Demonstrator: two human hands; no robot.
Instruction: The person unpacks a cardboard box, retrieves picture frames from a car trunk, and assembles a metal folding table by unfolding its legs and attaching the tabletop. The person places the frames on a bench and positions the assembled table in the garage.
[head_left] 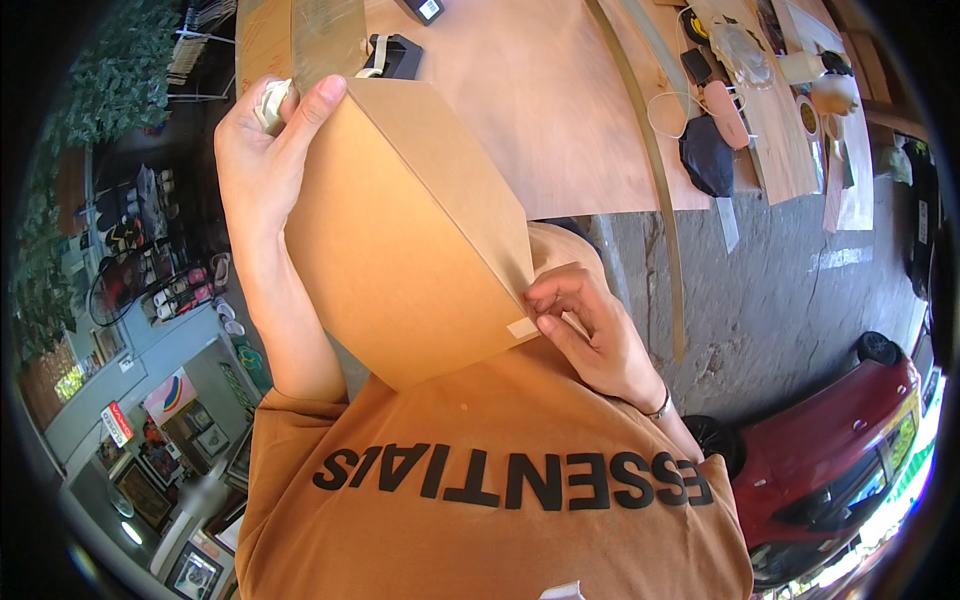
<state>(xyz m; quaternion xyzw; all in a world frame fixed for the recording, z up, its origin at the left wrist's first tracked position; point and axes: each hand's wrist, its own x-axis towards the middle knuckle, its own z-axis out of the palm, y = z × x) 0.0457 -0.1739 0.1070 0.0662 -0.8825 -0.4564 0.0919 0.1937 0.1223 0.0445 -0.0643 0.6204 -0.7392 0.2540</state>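
Note:
A folded brown cardboard piece is held up tilted in front of my chest, its broad face toward me and a narrower side bent along a crease. My left hand grips its upper left corner, thumb along the edge. A crumpled whitish scrap is tucked among that hand's fingers. At the lower right corner, my right hand pinches the cardboard's edge, with the fingers curled. Beside those fingertips, a short pale strip of tape sticks to the cardboard. The far side of the piece is hidden.
Beyond the cardboard lies a wooden worktable with a black tape dispenser. On its right are a pink case, a dark pouch, a tape roll and cables. A red car stands at right; shoes lie at left.

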